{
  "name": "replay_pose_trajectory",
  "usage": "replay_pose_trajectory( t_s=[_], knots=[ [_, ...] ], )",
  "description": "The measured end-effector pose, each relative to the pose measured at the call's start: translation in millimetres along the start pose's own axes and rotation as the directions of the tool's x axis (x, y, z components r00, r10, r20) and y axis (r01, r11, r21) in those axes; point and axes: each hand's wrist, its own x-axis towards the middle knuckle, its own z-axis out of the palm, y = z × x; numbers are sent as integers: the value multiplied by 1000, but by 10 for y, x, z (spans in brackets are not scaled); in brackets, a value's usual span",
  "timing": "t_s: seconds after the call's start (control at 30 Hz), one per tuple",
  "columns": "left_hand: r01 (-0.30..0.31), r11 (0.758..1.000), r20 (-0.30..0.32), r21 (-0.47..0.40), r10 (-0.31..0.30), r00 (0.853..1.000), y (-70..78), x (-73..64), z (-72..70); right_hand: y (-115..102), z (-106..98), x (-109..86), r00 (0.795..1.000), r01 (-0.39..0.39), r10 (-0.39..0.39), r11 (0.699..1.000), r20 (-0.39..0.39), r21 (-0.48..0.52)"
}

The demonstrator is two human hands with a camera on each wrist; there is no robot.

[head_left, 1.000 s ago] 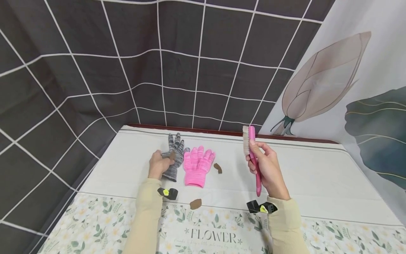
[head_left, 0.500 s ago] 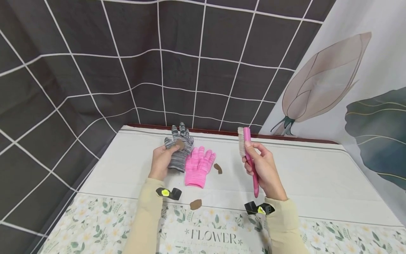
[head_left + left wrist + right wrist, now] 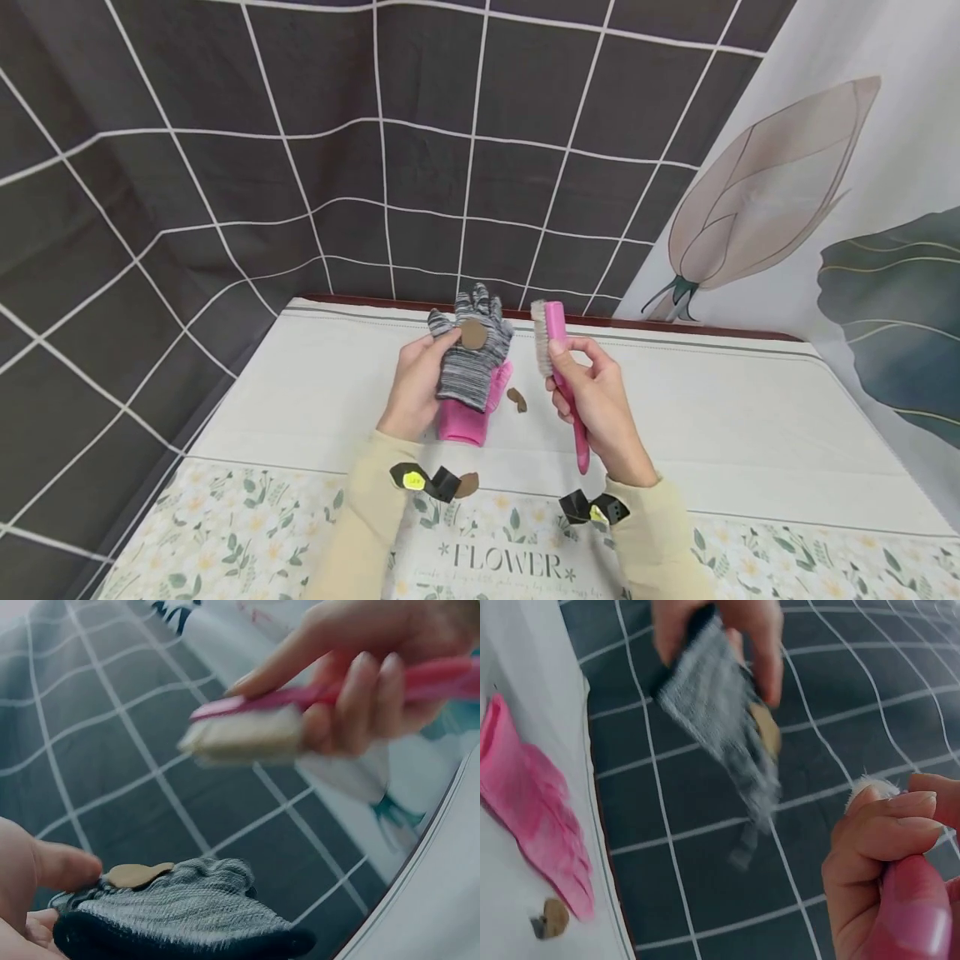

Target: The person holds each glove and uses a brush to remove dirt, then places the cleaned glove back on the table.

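Observation:
My left hand (image 3: 414, 387) grips a grey knitted glove (image 3: 467, 382) by its left side, raised above the table with its fingers pointing away. A round brown patch (image 3: 473, 334) lies on the glove's face, with my thumb at its edge; the left wrist view shows the patch (image 3: 139, 875) under the thumb tip. In my right hand (image 3: 603, 408) is a pink-handled brush (image 3: 555, 318), held upright with pale bristles (image 3: 247, 736) facing the glove, a gap between them. A pink glove (image 3: 461, 423) lies on the table, partly hidden behind the grey one.
Small brown pieces lie on the table: one (image 3: 514, 397) right of the pink glove, another (image 3: 468, 484) near the left wrist's black strap. The white table cover (image 3: 300, 392) has a floral front strip. A dark gridded curtain (image 3: 420, 167) hangs behind the table.
My left hand has lifted the grey glove and carried it right, over the pink glove. My right hand has moved left with the brush, so the two are closer.

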Motion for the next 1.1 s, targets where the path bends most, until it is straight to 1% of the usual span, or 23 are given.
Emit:
replay_pose_trajectory(
  t_s=[0.1, 0.23, 0.33, 0.43, 0.53, 0.6, 0.7, 0.77, 0.83, 0.87, 0.97, 1.07, 1.1],
  knots=[
    [-43, 999, 37, -28, 44, 998, -32, -66, 111, 3, 99, -44, 999, 47, -47, 999, 5, -6],
    [-92, 994, 91, -54, 97, 991, -66, -169, 240, 14, 206, -93, 992, 126, -126, 991, 7, -39],
    [-120, 992, 129, -39, 124, 984, -85, -246, 326, 29, 261, -114, 983, 182, -182, 981, 13, -63],
    [-141, 990, 144, -10, 141, 979, -104, -299, 395, 47, 302, -129, 974, 227, -227, 970, 14, -87],
    [-156, 988, 138, -4, 155, 978, -122, -320, 435, 54, 336, -142, 965, 260, -262, 960, 1, -104],
    [-166, 986, 141, -20, 167, 976, -129, -327, 450, 44, 355, -151, 959, 277, -282, 952, -19, -129],
    [-188, 982, 160, -15, 188, 969, -132, -339, 464, -9, 393, -184, 939, 316, -336, 926, -69, -204],
    [-215, 977, 181, -3, 212, 960, -129, -354, 470, -45, 414, -207, 920, 342, -378, 901, -98, -266],
    [-249, 968, 197, 26, 239, 951, -127, -366, 469, -77, 433, -229, 902, 364, -415, 878, -118, -311],
    [-271, 961, 201, 52, 256, 946, -126, -372, 466, -81, 437, -229, 897, 367, -424, 874, -126, -319],
    [-329, 931, 208, 162, 293, 933, -128, -383, 452, -76, 431, -219, 889, 366, -431, 871, -151, -328],
    [-366, 896, 211, 253, 318, 924, -129, -381, 436, -64, 419, -196, 885, 360, -433, 870, -171, -338],
    [-373, 887, 216, 271, 322, 922, -125, -379, 433, -61, 414, -188, 884, 358, -433, 869, -176, -343]
  ],
)
